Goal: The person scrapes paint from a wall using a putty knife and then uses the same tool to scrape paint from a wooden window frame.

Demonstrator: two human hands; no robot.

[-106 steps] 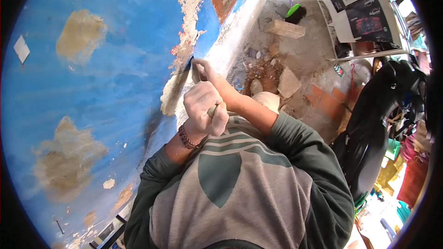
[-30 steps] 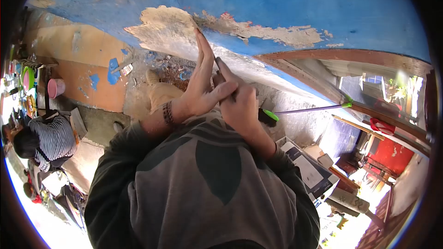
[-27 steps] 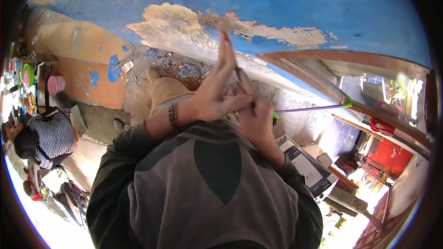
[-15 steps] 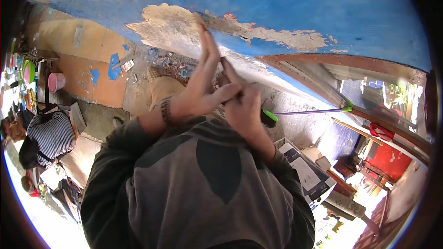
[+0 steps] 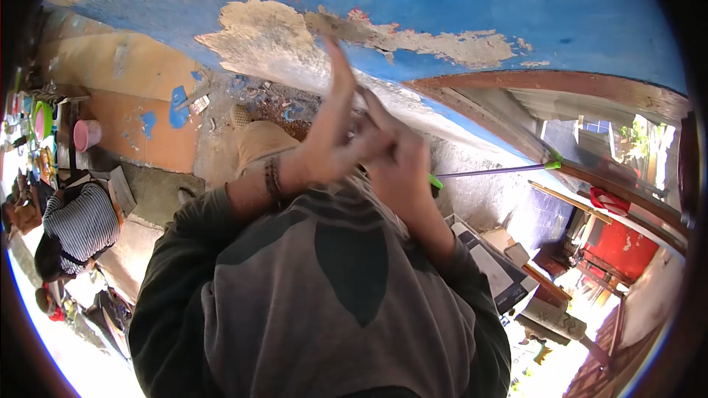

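My left hand (image 5: 328,144), with a dark beaded bracelet (image 5: 273,180) at its wrist, is raised in front of my chest. Its fingers stretch upward toward the wall, and its thumb points across to the other hand. My right hand (image 5: 402,166) meets it at the thumb. One long finger-like shape angles up and left from it, while its other fingers are blurred and partly hidden behind the left thumb. Whether anything is in it, I cannot make out. Beyond my fingertips is a blue wall (image 5: 442,0) with a bare patch (image 5: 258,29) where paint has flaked off.
Paint chips (image 5: 177,107) lie on the floor at left. A pink bucket (image 5: 87,135) stands beyond them, near a person in a striped top (image 5: 81,225). At right are a purple-handled stick with green ends (image 5: 494,172), a box (image 5: 490,269) and a wood-framed window (image 5: 619,96).
Both hands stay together in front of me, blurred by motion. The right hand has shifted slightly right, and the left fingers look narrower from this angle. My view has tilted slightly.
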